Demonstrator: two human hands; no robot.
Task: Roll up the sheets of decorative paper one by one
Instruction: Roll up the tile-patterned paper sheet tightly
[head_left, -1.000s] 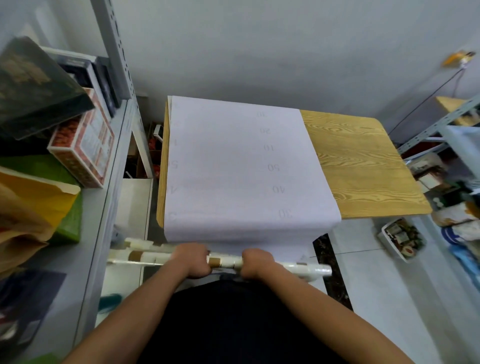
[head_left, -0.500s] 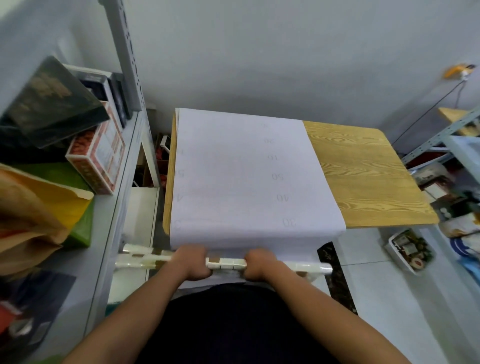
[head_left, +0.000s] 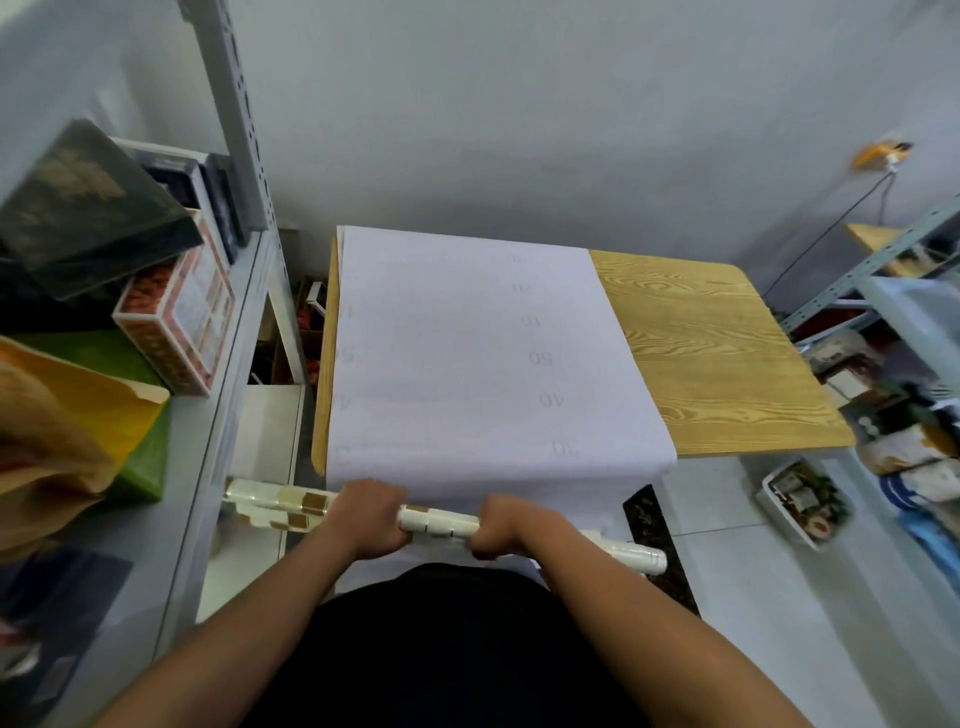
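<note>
A white sheet of decorative paper lies face down on the wooden table, faint numbers showing on its back, and its near end hangs over the table's front edge. That near end is wound into a thin roll with cream and gold squares on its outside, held level just below the table edge. My left hand and my right hand both grip the roll near its middle, knuckles up. The roll's ends stick out past both hands, the left end looking loosely doubled.
A grey metal shelf stands at the left with boxes, a dark book and a brown paper bag. At the right, another rack holds clutter and a white tray sits on the tiled floor. A grey wall backs the table.
The roll has tilted, its right end lower, and my hands have turned it slightly while holding it. The view has shifted down and right a little.
</note>
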